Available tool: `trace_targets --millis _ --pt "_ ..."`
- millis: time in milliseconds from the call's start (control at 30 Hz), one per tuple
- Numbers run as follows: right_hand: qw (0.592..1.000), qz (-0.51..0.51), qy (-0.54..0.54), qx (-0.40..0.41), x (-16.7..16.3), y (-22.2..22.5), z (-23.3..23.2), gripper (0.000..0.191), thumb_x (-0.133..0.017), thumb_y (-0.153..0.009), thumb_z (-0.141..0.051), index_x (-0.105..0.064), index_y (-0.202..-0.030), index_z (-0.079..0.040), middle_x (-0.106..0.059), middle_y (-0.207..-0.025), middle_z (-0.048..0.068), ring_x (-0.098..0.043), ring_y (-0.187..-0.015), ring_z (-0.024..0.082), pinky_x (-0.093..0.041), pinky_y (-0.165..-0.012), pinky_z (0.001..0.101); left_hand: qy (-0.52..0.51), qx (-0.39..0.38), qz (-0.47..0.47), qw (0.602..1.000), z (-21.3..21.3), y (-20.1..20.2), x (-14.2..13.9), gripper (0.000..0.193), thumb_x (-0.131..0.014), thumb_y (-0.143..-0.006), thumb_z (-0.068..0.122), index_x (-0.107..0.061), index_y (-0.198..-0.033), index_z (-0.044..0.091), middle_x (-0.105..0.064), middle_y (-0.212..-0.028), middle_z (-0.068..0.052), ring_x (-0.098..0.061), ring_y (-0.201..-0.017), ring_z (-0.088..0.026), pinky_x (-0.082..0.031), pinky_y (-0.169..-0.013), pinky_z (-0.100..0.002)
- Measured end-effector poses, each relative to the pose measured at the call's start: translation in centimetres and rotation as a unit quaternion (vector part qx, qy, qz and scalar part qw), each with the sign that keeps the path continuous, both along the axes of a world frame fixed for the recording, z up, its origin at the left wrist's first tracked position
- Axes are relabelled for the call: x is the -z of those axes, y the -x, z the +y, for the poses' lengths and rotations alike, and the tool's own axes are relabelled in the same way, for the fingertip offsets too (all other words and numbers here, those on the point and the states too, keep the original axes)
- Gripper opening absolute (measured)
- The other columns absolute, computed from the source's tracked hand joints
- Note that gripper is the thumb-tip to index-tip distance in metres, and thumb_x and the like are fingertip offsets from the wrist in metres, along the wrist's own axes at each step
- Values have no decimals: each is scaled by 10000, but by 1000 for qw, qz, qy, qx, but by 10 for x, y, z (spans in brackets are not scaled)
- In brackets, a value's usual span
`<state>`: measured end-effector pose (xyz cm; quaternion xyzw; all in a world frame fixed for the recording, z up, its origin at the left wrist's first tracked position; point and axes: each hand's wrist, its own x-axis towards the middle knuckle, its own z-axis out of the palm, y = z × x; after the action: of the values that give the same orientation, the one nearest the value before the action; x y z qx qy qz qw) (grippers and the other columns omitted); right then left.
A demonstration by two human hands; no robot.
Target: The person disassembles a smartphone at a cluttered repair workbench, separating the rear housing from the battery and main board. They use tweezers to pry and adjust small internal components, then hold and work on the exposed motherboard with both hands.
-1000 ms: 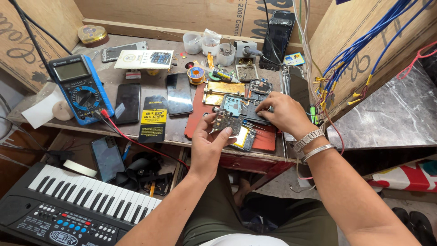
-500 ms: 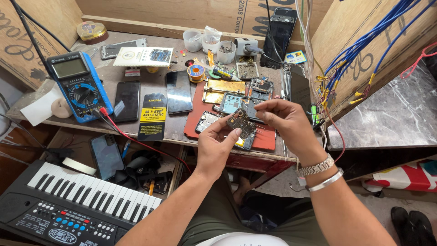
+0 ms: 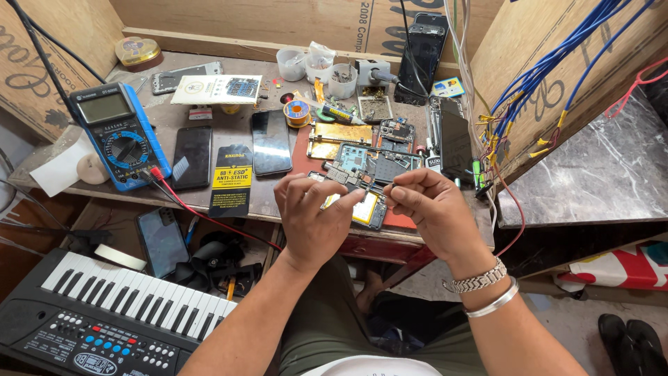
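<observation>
A blue-cased digital multimeter (image 3: 120, 136) lay far left on the worn brown workbench (image 3: 209, 191). The left hand (image 3: 313, 216) gripped a small dark green circuit board (image 3: 351, 178) above an opened phone (image 3: 367, 207) — the right hand (image 3: 428, 209) pinched the board's right edge.

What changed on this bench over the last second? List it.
The left hand and right hand lifted off the opened phone on the red mat and drew toward the person. They now pinch a small circuit board between them. The multimeter, dark phones and keyboard stayed put.
</observation>
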<state>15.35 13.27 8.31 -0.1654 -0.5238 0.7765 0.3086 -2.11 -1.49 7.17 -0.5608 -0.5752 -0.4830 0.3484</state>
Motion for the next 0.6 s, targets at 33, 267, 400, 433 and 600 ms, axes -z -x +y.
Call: trace_targets --millis 33,267,400,433,600 --pt "1000 -5 -11 4 -1 -1 -2 155 -712 -926 -12 -690 -1079 4 -767 -1003 141 -737 -906 199 -595 -829 319 -3 2 14 1000 0 1 0 310 -814 -818 86 -747 -1032 300 -589 -1011 100 -541 -1018 -174 -395 -1054 -476" --pt "954 -51 -269 125 -9 0 -26 132 -797 -921 -39 -738 -1035 -7 -722 -978 53 -647 -868 94 -509 -742 238 -2 11 50 999 -2 -3 1 237 -793 -883 129 -741 -1051 287 -558 -1000 83 -566 -1112 -159 -195 -1280 -642" --pt "865 -94 -464 169 -19 2 -32 153 -820 -867 -38 -753 -1003 -61 -749 -993 15 -651 -862 80 -493 -731 221 19 72 48 996 -3 -4 1 245 -774 -888 107 -753 -1092 241 -571 -1023 52 -584 -1165 -186 -236 -1278 -663" --pt "861 -98 -469 171 -20 2 -33 158 -820 -864 -33 -758 -1005 -69 -751 -994 12 -652 -866 77 -484 -730 220 19 84 45 995 -4 -4 1 250 -777 -889 112 -751 -1104 236 -569 -1031 43 -582 -1169 -190 -261 -1275 -650" --pt "885 -94 -432 147 -20 2 -35 179 -803 -871 -5 -770 -1034 -71 -764 -1001 7 -641 -872 62 -458 -731 213 25 117 45 992 -5 -4 3 304 -778 -879 92 -749 -1153 221 -558 -1056 18 -575 -1164 -199 -389 -1250 -597"
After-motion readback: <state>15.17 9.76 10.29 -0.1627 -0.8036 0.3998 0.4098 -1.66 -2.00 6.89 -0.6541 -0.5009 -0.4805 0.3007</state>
